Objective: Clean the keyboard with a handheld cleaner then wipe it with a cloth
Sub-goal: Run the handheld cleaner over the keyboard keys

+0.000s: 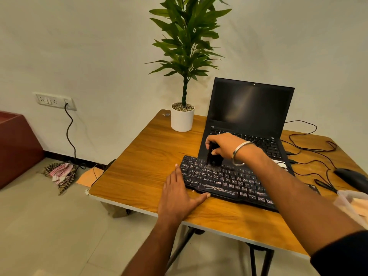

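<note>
A black keyboard (229,182) lies at an angle on the wooden table (151,156), in front of an open laptop. My right hand (225,145) grips a small black handheld cleaner (214,156) upright, its bristled tip on the keys at the keyboard's upper left. My left hand (179,192) lies flat on the table with straight fingers against the keyboard's left end and the thumb along its front edge. A pale cloth (356,204) shows partly at the right edge of the table.
An open black laptop (249,116) stands behind the keyboard. A white pot with a tall green plant (182,118) sits at the table's back corner. A black mouse (352,177) and tangled cables (310,148) lie at right. A patterned rag (60,172) is on the floor.
</note>
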